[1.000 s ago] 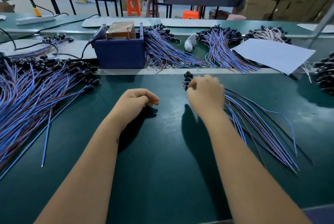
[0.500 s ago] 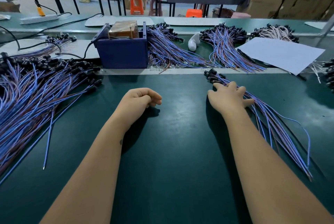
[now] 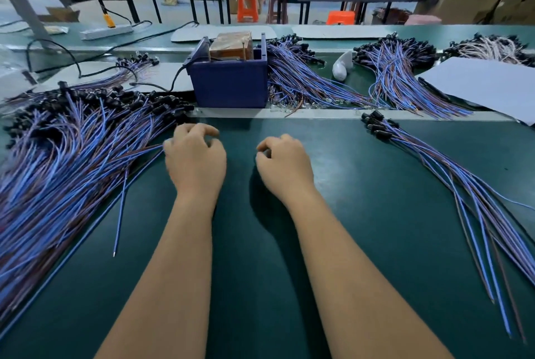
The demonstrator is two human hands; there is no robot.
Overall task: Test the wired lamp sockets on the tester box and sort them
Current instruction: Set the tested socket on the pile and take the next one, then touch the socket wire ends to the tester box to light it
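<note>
Your right hand (image 3: pixel 285 166) has left the small bunch of wired sockets (image 3: pixel 434 167) at the right of the frame and now hovers mid-table, fingers curled and grasping nothing. Your left hand (image 3: pixel 195 160) has shifted left to the edge of the big pile of sockets (image 3: pixel 72 150); its fingers are curled, and I cannot tell whether they pinch a wire. The blue tester box (image 3: pixel 228 83) sits at upper centre on the green table (image 3: pixel 260 271).

Clear: bare green mat (image 3: pixel 260 242) between and just ahead of both hands' curled fingers | Left: big wire pile (image 3: pixel 72 161) touches the left hand (image 3: pixel 195 161) fingertips | Ahead: blue tester box (image 3: pixel 228 83) blocks | Right: small wire bundle (image 3: pixel 451 179), well apart from right hand (image 3: pixel 285 164).
</note>
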